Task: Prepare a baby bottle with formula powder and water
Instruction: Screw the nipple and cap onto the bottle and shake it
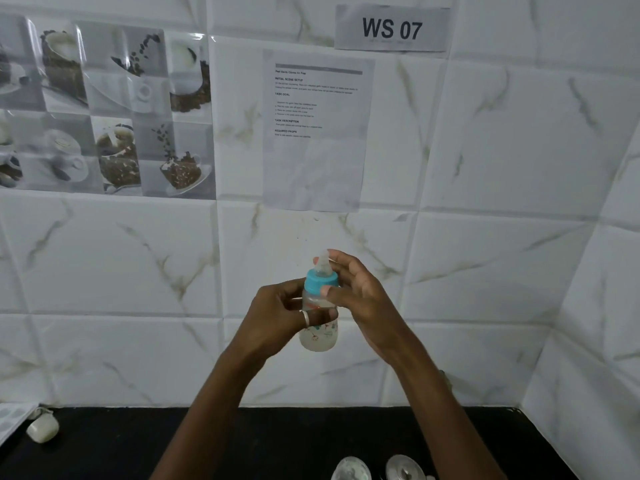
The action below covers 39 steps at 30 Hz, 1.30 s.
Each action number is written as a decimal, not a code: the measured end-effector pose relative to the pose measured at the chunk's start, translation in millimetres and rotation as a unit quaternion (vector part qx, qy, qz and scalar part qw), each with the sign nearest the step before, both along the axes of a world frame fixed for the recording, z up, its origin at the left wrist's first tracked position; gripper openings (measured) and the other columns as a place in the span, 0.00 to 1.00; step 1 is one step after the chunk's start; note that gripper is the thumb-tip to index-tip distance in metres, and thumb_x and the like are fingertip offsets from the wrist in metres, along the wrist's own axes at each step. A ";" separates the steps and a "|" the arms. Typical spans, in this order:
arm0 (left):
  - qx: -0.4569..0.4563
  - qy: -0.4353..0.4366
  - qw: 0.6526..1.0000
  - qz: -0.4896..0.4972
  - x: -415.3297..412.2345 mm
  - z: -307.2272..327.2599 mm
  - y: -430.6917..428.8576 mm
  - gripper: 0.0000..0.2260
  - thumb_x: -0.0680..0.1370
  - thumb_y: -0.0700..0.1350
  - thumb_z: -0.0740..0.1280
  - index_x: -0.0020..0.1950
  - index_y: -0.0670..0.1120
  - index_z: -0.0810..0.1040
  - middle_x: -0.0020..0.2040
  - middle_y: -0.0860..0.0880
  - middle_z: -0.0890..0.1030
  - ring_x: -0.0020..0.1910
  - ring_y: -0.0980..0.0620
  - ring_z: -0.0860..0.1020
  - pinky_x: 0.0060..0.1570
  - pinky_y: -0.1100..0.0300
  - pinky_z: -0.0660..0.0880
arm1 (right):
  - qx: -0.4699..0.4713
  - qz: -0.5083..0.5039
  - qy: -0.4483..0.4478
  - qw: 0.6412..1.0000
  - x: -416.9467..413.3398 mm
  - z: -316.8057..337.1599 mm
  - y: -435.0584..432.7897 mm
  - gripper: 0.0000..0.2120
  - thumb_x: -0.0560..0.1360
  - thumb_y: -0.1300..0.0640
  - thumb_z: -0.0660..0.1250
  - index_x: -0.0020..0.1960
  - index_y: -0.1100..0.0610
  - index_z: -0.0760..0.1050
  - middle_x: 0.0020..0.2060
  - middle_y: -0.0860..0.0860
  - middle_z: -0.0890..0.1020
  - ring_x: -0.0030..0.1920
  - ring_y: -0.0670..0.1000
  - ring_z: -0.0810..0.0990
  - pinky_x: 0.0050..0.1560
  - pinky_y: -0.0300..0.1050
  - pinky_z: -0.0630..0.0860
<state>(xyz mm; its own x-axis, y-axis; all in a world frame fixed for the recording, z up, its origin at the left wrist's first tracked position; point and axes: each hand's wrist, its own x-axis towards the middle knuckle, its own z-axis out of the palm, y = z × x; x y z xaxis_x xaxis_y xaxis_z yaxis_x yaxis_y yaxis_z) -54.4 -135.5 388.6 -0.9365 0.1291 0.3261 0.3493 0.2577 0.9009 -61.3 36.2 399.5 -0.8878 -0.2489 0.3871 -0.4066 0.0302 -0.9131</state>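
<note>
Left-hand grip (pixel 287 313) wraps baby bottle (pixel 318 339) body as anchor; right-hand grip (pixel 360 292) curls round teal collar (pixel 320 279), prob. to tighten seal.

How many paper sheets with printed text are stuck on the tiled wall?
2. The WS 07 label is at the top, right of centre; the instruction sheet hangs just below and left of it. More could lie outside the frame.
</note>
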 end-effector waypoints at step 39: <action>-0.044 0.115 0.964 0.234 19.8 -17.2 30.5 0.22 0.74 0.48 0.77 0.67 0.51 0.81 0.53 0.53 0.87 0.46 0.60 0.82 0.45 0.70 0.76 | 0.022 -0.227 0.061 0.972 15.1 -8.3 -36.6 0.19 0.74 0.51 0.77 0.62 0.46 0.76 0.55 0.37 0.81 0.56 0.39 0.81 0.56 0.32 0.78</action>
<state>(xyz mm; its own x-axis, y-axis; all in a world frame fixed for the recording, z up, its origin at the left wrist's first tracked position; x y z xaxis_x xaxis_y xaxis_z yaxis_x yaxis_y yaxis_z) -34.5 -105.0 371.5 -0.8026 -0.2544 0.5395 0.3641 0.5074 0.7810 -46.2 -0.5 391.1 -0.8581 0.1394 0.4942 -0.4474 0.2692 -0.8529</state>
